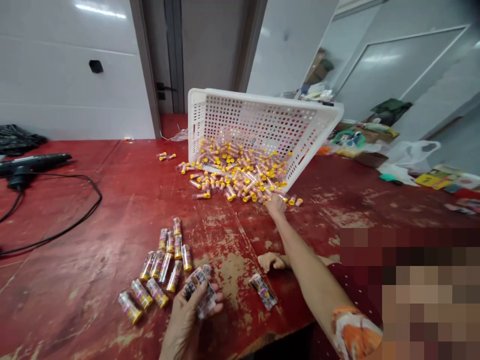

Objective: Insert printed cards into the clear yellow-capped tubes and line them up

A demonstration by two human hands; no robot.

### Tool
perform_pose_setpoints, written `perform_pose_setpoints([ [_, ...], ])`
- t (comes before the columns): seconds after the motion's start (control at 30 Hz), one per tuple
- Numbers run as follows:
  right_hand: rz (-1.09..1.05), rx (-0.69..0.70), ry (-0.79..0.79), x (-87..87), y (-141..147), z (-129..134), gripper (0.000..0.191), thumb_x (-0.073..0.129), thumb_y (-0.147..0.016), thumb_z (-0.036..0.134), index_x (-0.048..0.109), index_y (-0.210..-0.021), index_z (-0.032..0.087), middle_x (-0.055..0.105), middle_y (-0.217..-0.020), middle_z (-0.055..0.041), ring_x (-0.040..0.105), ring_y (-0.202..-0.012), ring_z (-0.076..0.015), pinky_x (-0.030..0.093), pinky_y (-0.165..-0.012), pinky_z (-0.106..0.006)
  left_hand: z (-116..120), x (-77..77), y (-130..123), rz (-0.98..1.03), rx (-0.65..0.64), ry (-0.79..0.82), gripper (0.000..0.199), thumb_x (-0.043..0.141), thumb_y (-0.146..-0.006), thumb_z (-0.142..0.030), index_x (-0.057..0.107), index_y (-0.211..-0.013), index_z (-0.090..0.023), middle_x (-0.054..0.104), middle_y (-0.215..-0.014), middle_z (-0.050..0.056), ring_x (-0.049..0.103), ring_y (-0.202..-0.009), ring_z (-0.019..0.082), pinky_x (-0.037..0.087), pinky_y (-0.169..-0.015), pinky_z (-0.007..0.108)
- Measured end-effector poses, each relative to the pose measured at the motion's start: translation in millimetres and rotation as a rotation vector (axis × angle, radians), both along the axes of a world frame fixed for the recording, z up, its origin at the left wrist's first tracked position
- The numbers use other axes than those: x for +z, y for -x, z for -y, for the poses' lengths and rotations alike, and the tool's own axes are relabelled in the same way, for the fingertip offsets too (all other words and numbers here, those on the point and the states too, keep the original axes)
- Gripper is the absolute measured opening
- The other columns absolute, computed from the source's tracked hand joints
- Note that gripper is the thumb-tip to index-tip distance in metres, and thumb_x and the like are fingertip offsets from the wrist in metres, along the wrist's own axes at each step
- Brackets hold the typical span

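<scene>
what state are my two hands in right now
Left hand: closed, holding printed wrappers.
Right hand: at the pile of tubes; open or closed cannot be told.

"Red painted surface [123, 210], rear centre?"
"White perforated plastic basket [240, 94], on its side; clear yellow-capped cylindrical tubes [243, 175] in its mouth and spilled before it, right grip [276, 205] at their front right."
"Left?"
"Black plastic heat gun [33, 164]."
"Near side?"
"Film-wrapped yellow-ended cylinders [165, 268], left of the left grip [193, 302]; printed plastic sleeves [198, 284] in it; lone printed sleeve [263, 291] to its right."
"Far right?"
"White plastic bag [412, 155]."
</scene>
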State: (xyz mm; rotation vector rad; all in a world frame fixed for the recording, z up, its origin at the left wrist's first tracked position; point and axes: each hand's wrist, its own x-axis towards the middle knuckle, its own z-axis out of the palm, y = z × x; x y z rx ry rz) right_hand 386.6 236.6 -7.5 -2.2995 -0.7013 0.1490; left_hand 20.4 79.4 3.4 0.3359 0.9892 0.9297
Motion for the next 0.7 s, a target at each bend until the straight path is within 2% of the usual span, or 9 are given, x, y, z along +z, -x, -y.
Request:
perform_pose_setpoints([
  [0.1,-0.089,-0.064,-0.14,7.7,11,12,0.032,0.057,-0.091,0.034,0.055,-0.117,0.016,0.055,-0.122,-0.009,0.055,-0.109,-0.0228,0.048,-0.092,-0.045,-7,2.8,0,0.026,0.012,-0.004,0.036,0.083,-0.058,-0.023,0.066,-0.086,-0.009,0.072,-0.073,0.011,0.071,-0.071,0.029,0.061,-0.062,0.038],
  [0.2,-0.199,-0.08,-0.337,29.5,24,27,0.032,0.056,-0.092,0.036,0.055,-0.116,0.016,0.056,-0.118,-0.0085,0.058,-0.101,-0.02,0.051,-0.085,-0.04,-11,3.0,1,0.02,0.029,-0.035,0.038,0.084,-0.057,-0.02,0.066,-0.089,-0.01,0.072,-0.073,0.01,0.071,-0.073,0.028,0.061,-0.065,0.037],
  [0.3,-0.366,0.03,-0.518,53.4,50,46,0.027,0.049,-0.093,0.036,0.056,-0.109,0.015,0.059,-0.099,-0.0052,0.057,-0.076,-0.0124,0.05,-0.063,-0.026,-16,6.2,1,0.011,0.053,-0.09,0.049,0.086,-0.053,-0.016,0.065,-0.097,-0.012,0.073,-0.079,0.008,0.071,-0.072,0.025,0.061,-0.066,0.035],
  [0.4,-0.584,0.244,-0.606,64.7,97,77,0.022,0.044,-0.087,0.034,0.058,-0.091,0.017,0.055,-0.078,-0.0008,0.046,-0.056,-0.008,0.038,-0.045,-0.018,-16,14.2,0,0.058,0.076,-0.156,0.059,0.087,-0.05,-0.013,0.063,-0.104,-0.016,0.073,-0.086,0.006,0.071,-0.073,0.022,0.06,-0.067,0.034],
  [0.53,-0.902,0.529,-0.537,60.4,175,144,0.024,0.057,-0.074,0.04,0.053,-0.066,0.017,0.041,-0.056,0.0036,0.031,-0.044,-0.0062,0.025,-0.036,-0.017,-2,24.5,3,0.13,0.115,-0.204,0.063,0.088,-0.047,-0.013,0.063,-0.105,-0.016,0.072,-0.091,0.006,0.069,-0.076,0.021,0.058,-0.071,0.035],
  [0.6,-1.01,0.628,-0.452,54.3,206,179,0.027,0.067,-0.069,0.04,0.055,-0.065,0.016,0.042,-0.053,0.0043,0.029,-0.042,-0.0045,0.024,-0.037,-0.016,10,26.2,7,0.133,0.129,-0.21,0.059,0.088,-0.045,-0.015,0.065,-0.1,-0.014,0.072,-0.091,0.007,0.069,-0.077,0.022,0.056,-0.074,0.035],
  [0.7,-1.055,0.712,-0.296,43.6,237,221,0.031,0.08,-0.06,0.037,0.064,-0.075,0.015,0.051,-0.055,0.0035,0.036,-0.042,-0.0036,0.028,-0.039,-0.015,31,24.6,13,0.111,0.093,-0.218,0.049,0.088,-0.047,-0.018,0.068,-0.092,-0.011,0.072,-0.091,0.009,0.067,-0.077,0.02,0.053,-0.075,0.032],
])
